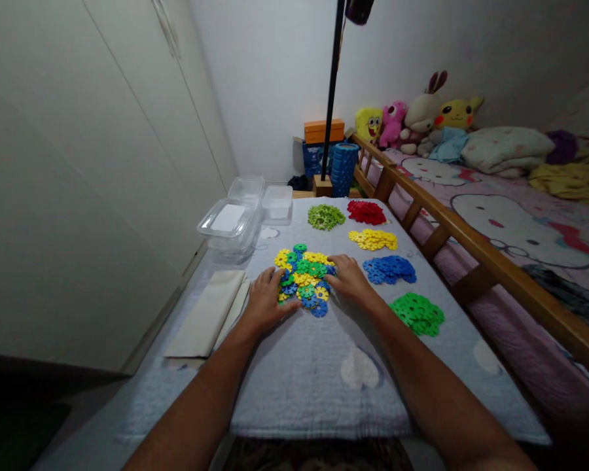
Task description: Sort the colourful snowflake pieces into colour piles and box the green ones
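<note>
A mixed pile of yellow, green and blue plastic flower discs (303, 275) lies in the middle of a pale blue cloth (319, 379). My left hand (267, 302) rests flat at the pile's left edge, fingers stretched out and touching the discs. My right hand (347, 277) lies on the pile's right edge, fingers curved over some discs. To the right sit sorted heaps: light green (326, 216), red (366, 212), yellow (374, 239), blue (389, 269) and dark green (417, 313).
Clear plastic containers (230, 226) stand at the back left, and a folded beige cloth (207, 313) lies left of my arm. A wooden bed rail (476, 252) runs along the right, with plush toys (422, 114) behind. A black pole (332, 91) rises at the back.
</note>
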Demonstrator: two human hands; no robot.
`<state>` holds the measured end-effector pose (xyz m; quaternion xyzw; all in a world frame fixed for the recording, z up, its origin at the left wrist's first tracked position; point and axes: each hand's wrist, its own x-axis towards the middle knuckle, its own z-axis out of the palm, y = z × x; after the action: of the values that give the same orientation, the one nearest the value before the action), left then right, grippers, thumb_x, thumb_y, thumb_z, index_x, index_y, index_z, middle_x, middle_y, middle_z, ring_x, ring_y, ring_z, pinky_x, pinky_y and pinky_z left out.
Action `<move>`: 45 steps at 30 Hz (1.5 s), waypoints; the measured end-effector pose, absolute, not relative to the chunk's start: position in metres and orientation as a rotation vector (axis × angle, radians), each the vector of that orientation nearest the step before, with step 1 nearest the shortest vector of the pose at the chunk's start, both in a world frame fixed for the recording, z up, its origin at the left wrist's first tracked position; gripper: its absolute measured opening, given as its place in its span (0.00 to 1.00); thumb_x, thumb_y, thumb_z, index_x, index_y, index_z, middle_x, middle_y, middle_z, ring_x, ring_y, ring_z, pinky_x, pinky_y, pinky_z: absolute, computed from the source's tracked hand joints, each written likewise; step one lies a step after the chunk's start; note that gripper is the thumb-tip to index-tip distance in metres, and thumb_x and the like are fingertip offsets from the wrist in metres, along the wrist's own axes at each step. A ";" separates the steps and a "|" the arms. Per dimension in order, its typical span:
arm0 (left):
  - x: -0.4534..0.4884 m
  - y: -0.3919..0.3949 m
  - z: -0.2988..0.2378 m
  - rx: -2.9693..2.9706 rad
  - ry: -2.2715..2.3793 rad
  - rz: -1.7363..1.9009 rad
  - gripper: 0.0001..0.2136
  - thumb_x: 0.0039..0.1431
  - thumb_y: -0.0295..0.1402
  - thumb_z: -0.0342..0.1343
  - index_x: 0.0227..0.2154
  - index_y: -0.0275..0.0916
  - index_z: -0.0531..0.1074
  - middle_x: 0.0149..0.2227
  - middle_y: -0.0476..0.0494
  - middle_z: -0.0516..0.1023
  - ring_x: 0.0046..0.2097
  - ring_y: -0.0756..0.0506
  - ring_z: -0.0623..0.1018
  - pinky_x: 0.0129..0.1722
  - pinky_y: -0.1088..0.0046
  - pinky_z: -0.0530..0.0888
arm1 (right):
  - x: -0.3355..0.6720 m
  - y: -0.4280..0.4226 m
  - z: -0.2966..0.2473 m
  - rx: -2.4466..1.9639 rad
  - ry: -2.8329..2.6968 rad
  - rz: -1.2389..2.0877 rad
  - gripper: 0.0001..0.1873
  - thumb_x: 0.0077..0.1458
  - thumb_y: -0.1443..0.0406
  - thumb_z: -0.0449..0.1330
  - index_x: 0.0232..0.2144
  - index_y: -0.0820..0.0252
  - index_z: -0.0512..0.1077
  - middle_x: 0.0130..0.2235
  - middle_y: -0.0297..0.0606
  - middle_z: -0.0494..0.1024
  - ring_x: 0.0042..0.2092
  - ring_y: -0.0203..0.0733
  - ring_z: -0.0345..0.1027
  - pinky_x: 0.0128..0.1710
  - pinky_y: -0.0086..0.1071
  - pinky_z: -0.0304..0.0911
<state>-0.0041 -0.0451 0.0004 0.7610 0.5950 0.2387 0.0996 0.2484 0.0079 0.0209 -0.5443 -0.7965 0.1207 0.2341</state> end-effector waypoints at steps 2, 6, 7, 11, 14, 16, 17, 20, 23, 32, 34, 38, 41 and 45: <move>-0.001 -0.048 0.000 2.266 1.750 0.665 0.43 0.45 0.53 0.68 0.62 0.42 0.62 0.63 0.32 0.64 0.65 0.29 0.65 0.64 0.47 0.62 | 0.243 0.007 0.012 -1.508 -2.173 0.308 0.22 0.54 0.66 0.63 0.53 0.62 0.73 0.54 0.49 0.76 0.56 0.51 0.66 0.58 0.42 0.58; 0.010 -0.054 0.000 2.267 1.762 0.591 0.53 0.38 0.57 0.70 0.66 0.42 0.56 0.66 0.29 0.60 0.67 0.26 0.60 0.66 0.44 0.56 | 0.243 0.008 0.002 -1.505 -2.138 0.314 0.22 0.54 0.67 0.62 0.53 0.62 0.72 0.54 0.49 0.77 0.55 0.51 0.67 0.58 0.43 0.58; 0.013 -0.055 0.000 2.265 1.767 0.566 0.55 0.37 0.58 0.70 0.67 0.41 0.55 0.66 0.27 0.59 0.68 0.25 0.59 0.66 0.43 0.54 | 0.243 0.008 0.001 -1.493 -2.131 0.317 0.21 0.54 0.68 0.62 0.52 0.62 0.73 0.53 0.49 0.77 0.55 0.51 0.67 0.58 0.43 0.58; 0.028 -0.059 0.002 2.228 1.807 0.504 0.59 0.36 0.59 0.70 0.69 0.41 0.51 0.69 0.24 0.54 0.71 0.22 0.52 0.66 0.39 0.49 | 0.246 0.008 0.000 -1.433 -2.107 0.356 0.21 0.53 0.69 0.62 0.51 0.59 0.73 0.52 0.47 0.78 0.54 0.50 0.68 0.57 0.42 0.60; 0.038 -0.057 0.002 2.193 1.842 0.470 0.58 0.37 0.59 0.69 0.69 0.39 0.50 0.70 0.20 0.51 0.71 0.21 0.50 0.66 0.36 0.48 | 0.247 0.008 0.000 -1.414 -2.084 0.372 0.22 0.53 0.68 0.62 0.51 0.60 0.73 0.52 0.48 0.78 0.53 0.50 0.68 0.57 0.43 0.62; 0.043 -0.053 0.001 2.188 1.848 0.475 0.57 0.39 0.59 0.68 0.68 0.38 0.50 0.70 0.19 0.50 0.71 0.20 0.50 0.65 0.35 0.48 | 0.248 0.008 -0.001 -1.399 -2.065 0.364 0.22 0.52 0.68 0.61 0.51 0.60 0.73 0.51 0.47 0.78 0.52 0.50 0.69 0.57 0.43 0.62; 0.045 -0.050 0.000 2.188 1.847 0.484 0.56 0.40 0.59 0.68 0.68 0.39 0.51 0.70 0.19 0.51 0.71 0.19 0.50 0.64 0.34 0.48 | 0.248 0.008 -0.001 -1.390 -2.058 0.357 0.22 0.53 0.68 0.61 0.52 0.59 0.73 0.51 0.47 0.78 0.52 0.50 0.69 0.57 0.43 0.62; 0.049 -0.039 -0.001 2.181 1.852 0.525 0.54 0.41 0.58 0.68 0.67 0.40 0.53 0.70 0.21 0.52 0.71 0.20 0.51 0.64 0.36 0.50 | 0.247 0.006 0.001 -1.398 -2.064 0.324 0.22 0.53 0.69 0.59 0.52 0.58 0.73 0.51 0.46 0.78 0.52 0.50 0.69 0.56 0.43 0.62; 0.051 -0.031 -0.001 2.203 1.852 0.627 0.49 0.44 0.55 0.67 0.66 0.40 0.56 0.69 0.24 0.55 0.70 0.23 0.55 0.65 0.41 0.53 | 0.247 0.003 0.007 -1.473 -2.098 0.260 0.21 0.54 0.67 0.59 0.52 0.60 0.73 0.50 0.48 0.78 0.52 0.52 0.68 0.55 0.43 0.62; 0.032 -0.023 -0.004 2.288 1.645 0.805 0.43 0.47 0.45 0.69 0.65 0.41 0.59 0.68 0.29 0.58 0.68 0.29 0.61 0.65 0.48 0.60 | 0.324 0.017 0.035 -1.772 -1.993 0.049 0.16 0.54 0.65 0.62 0.47 0.57 0.77 0.50 0.45 0.80 0.52 0.52 0.69 0.55 0.44 0.60; 0.026 -0.023 -0.005 2.302 1.602 0.773 0.44 0.45 0.46 0.70 0.65 0.43 0.60 0.67 0.31 0.60 0.68 0.29 0.62 0.65 0.47 0.59 | 0.352 0.019 0.037 -1.880 -1.917 0.059 0.17 0.53 0.65 0.63 0.47 0.54 0.76 0.50 0.42 0.81 0.51 0.50 0.71 0.55 0.43 0.61; 0.017 -0.022 -0.002 2.317 1.577 0.729 0.47 0.41 0.48 0.73 0.64 0.45 0.60 0.67 0.31 0.60 0.68 0.28 0.61 0.66 0.44 0.57 | 0.382 0.017 0.035 -2.000 -1.828 0.106 0.19 0.51 0.65 0.65 0.47 0.51 0.76 0.47 0.38 0.82 0.50 0.50 0.72 0.54 0.43 0.62; 0.013 -0.022 0.002 2.329 1.567 0.671 0.48 0.40 0.49 0.73 0.65 0.43 0.60 0.69 0.29 0.58 0.69 0.28 0.59 0.67 0.43 0.55 | 0.382 0.014 0.034 -2.015 -1.830 0.123 0.19 0.52 0.65 0.65 0.47 0.52 0.76 0.48 0.38 0.82 0.52 0.51 0.72 0.53 0.44 0.61; 0.007 -0.021 0.006 2.340 1.562 0.584 0.50 0.40 0.51 0.73 0.65 0.42 0.60 0.70 0.26 0.54 0.70 0.27 0.57 0.67 0.43 0.55 | 0.375 0.013 0.035 -2.028 -1.851 0.106 0.19 0.52 0.65 0.65 0.48 0.51 0.76 0.48 0.39 0.82 0.52 0.53 0.70 0.52 0.44 0.60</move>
<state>0.0075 -0.0210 0.0058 0.8070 0.5387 0.2013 0.1340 0.3751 0.0131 0.0349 -0.7239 -0.6605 0.0379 0.1956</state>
